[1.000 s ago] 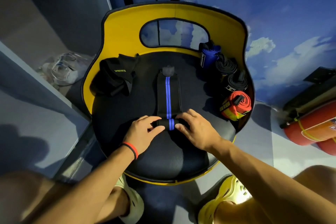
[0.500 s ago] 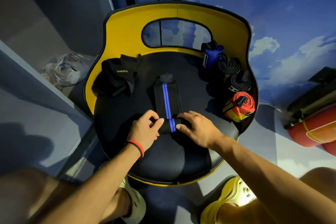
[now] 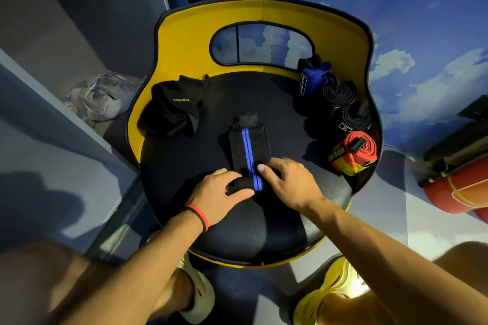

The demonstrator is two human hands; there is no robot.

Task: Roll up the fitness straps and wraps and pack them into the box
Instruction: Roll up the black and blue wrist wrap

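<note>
Wrap in black with a blue stripe [image 3: 248, 145] lies lengthwise down the middle of the chair's black seat [image 3: 179, 174], its far end flat and its near end turned up into a small tight roll. Both hands are on that roll. The left hand [image 3: 219, 192], a red wristband [image 3: 199, 215] on its wrist, pinches the left end of the roll between thumb and curled fingers. The right hand [image 3: 287, 185] comes in from the other side, its fingers bent over the top of the roll and one fingertip pressing beside the stripe; its thumb is hidden from where I stand.

Along the seat's right edge, against the yellow backrest, four finished rolls sit in a line, touching: a blue roll [image 3: 313, 79] farthest, two black rolls [image 3: 338, 93] next, and a red roll [image 3: 356, 152] nearest. On the far left of the seat a loose black bundle [image 3: 174, 108] with green lettering lies in a heap, well apart from the hands.
</note>
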